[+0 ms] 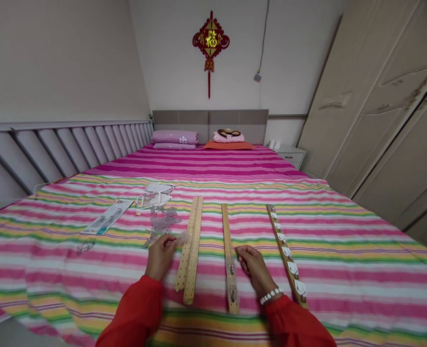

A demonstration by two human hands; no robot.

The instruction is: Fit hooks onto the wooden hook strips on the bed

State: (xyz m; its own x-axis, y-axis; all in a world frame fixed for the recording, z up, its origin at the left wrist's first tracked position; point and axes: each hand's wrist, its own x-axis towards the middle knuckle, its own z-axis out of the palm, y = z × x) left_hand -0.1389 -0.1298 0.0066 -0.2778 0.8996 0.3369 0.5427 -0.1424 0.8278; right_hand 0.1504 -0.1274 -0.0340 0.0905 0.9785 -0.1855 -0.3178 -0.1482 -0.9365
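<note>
Wooden strips lie lengthwise on a striped bedspread (343, 250) in front of me. My left hand (160, 255) is closed in a pinch on a small clear plastic piece (182, 237), beside a pair of perforated wooden strips (190, 248). My right hand (253, 265) has curled fingers that press on the middle wooden strip (227, 241), which carries clear clips near its close end. A third strip (285, 253) at the right bears several white hooks. Both sleeves are red, and a bead bracelet is on the right wrist.
A heap of clear plastic clips (162, 220), opened packets (155, 195) and a printed card (108, 217) lie at the left. Pillows (177, 137) rest at the headboard. A slatted rail (72, 144) runs along the left, a wardrobe (387, 120) along the right.
</note>
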